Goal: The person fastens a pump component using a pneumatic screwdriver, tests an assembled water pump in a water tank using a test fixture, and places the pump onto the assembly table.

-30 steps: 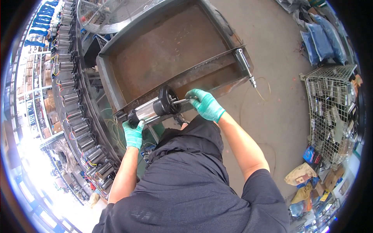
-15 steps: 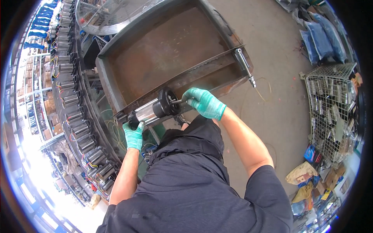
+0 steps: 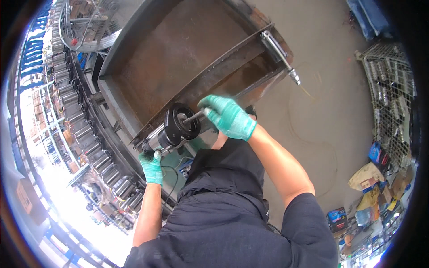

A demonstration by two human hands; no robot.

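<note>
A motor with a silver cylindrical body and black ends (image 3: 155, 136) lies slanted along the near edge of a rusty metal tray (image 3: 154, 58). My left hand (image 3: 151, 168), in a green glove, is closed around its lower left end, thumb up. The motor's wide black ring-shaped head (image 3: 187, 120) faces up and to the right. From its hollow middle a thin metal rod (image 3: 194, 116) sticks out. Its outer end lies in the closed fingers of my right hand (image 3: 230, 118), also green-gloved, which hide that end.
An air cylinder-like tool (image 3: 279, 52) rests at the tray's right corner, a thin hose trailing off. Many similar silver motors (image 3: 85, 129) line a conveyor at left. A wire cage (image 3: 389, 85) with metal parts stands at right, bags and cartons (image 3: 366, 175) below it.
My view has shifted, so the tray and conveyor appear further left. The motor's black head now faces more toward me, and more of the rod shows between it and my right hand.
</note>
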